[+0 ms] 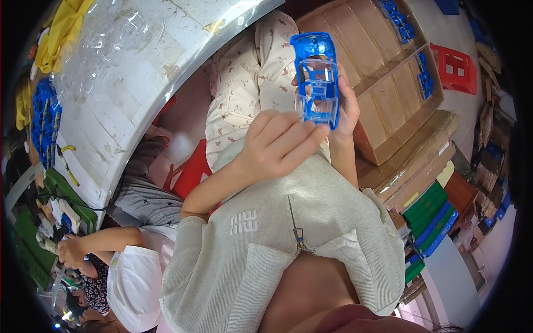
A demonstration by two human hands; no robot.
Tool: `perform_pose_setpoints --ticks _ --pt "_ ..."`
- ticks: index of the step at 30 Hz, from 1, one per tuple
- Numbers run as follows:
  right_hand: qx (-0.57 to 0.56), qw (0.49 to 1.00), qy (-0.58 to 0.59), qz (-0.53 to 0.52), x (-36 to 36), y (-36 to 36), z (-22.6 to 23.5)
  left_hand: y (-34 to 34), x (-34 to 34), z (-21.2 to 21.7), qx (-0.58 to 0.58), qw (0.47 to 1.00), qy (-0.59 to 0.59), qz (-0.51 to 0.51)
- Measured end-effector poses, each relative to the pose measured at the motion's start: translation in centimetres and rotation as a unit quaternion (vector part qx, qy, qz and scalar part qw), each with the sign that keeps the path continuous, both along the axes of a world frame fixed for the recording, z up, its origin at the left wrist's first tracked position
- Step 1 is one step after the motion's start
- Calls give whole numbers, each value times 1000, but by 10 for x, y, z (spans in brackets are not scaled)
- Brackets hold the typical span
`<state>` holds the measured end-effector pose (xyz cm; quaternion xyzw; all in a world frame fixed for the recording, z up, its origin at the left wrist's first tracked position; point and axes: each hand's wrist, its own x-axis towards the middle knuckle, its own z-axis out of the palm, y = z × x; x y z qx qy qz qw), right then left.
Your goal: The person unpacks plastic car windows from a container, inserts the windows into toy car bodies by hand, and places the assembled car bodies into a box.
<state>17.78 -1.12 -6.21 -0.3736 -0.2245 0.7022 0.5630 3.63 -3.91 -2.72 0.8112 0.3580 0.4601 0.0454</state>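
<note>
Two hands meet on one small blue toy car body, up over the person's lap and well off the bench. Going from the left side: the bench runs along the upper left, its white top scuffed and taped, with a heap of clear plastic pieces near the far end, some yellow cloth past that and a stack of blue parts at its left edge. Its curved front edge sits pretty close to the person's knees, so the gap there is narrow. Down in the lower left a co-worker's hand is busy at a green tray, well apart from the car body.

Then the left hand, fingers curled, pinching the lower end of the car body, fingertips touching its clear insert. The car body stands roughly upright, one end up, open side facing the camera. The right hand grasps it from the right side and behind, fingers wrapped round its right edge, so the shell is held between both hands.

Right of that hand an open cardboard box sits just beside the wrist, with a few more blue pieces in it. Further right there's a red stool and stacked green and blue boxes, so that side is crowded too.
</note>
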Motion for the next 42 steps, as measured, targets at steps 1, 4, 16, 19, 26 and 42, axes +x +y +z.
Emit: perform_pose_setpoints --ticks 1,4,16,19,26,42 --pt "5 1000 -16 -12 4 4 -10 -1 -6 8 9 1000 -8 -13" --pt "32 998 -49 -35 11 4 -10 6 -29 20 87 993 34 74" --pt "4 994 -84 -66 26 2 -17 25 -15 -43 -128 991 19 27" --pt "2 994 -83 -67 22 1 -17 16 -15 -34 -121 992 22 34" --pt "19 996 -76 -51 14 -1 -15 11 -13 -14 -71 996 -11 -50" --pt "42 996 -79 -15 8 -5 -9 12 -2 -14 -125 988 -53 -70"
